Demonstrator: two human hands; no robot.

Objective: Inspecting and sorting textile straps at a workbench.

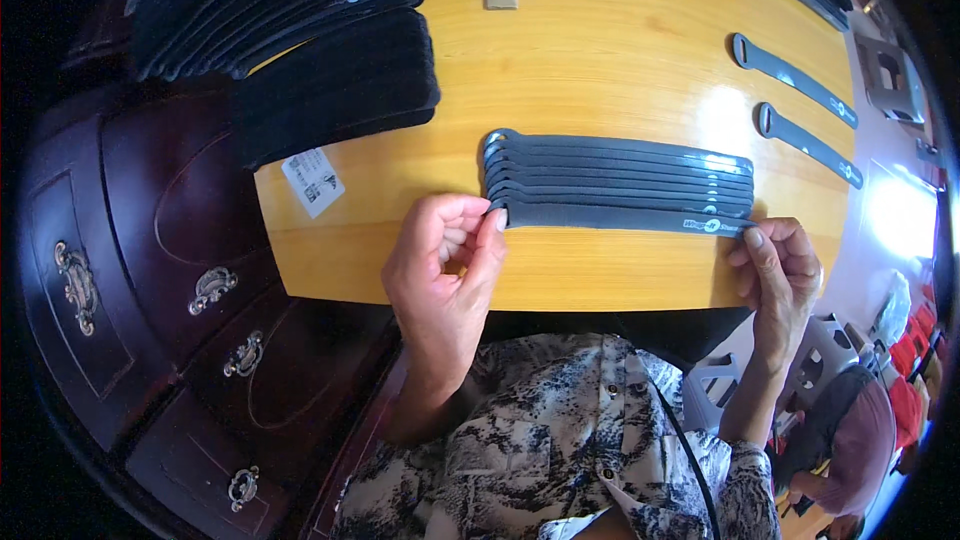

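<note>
Matt and cloth-like between the fingers [767, 252], this long dark-grey strap [600, 217]; beneath them, a glossy yellow wood-grained counter [590, 270]; left, polished dark-red wooden drawers [135, 200]!

The person wears a shirt [560, 410] in mottled black and white, its blotches uneven and smudged. Midway between the two grips and below them, a front strip carries small round, dark buttons [608, 473]. Below the left hand [440, 260], a squarish pocket [515, 445] in the same print shows faintly. Under the right hand [775, 270], a thin black cord [690, 450] crosses the shirt, and a patterned sleeve [750, 490] ends, leaving the forearm [755, 400] bare.
</note>
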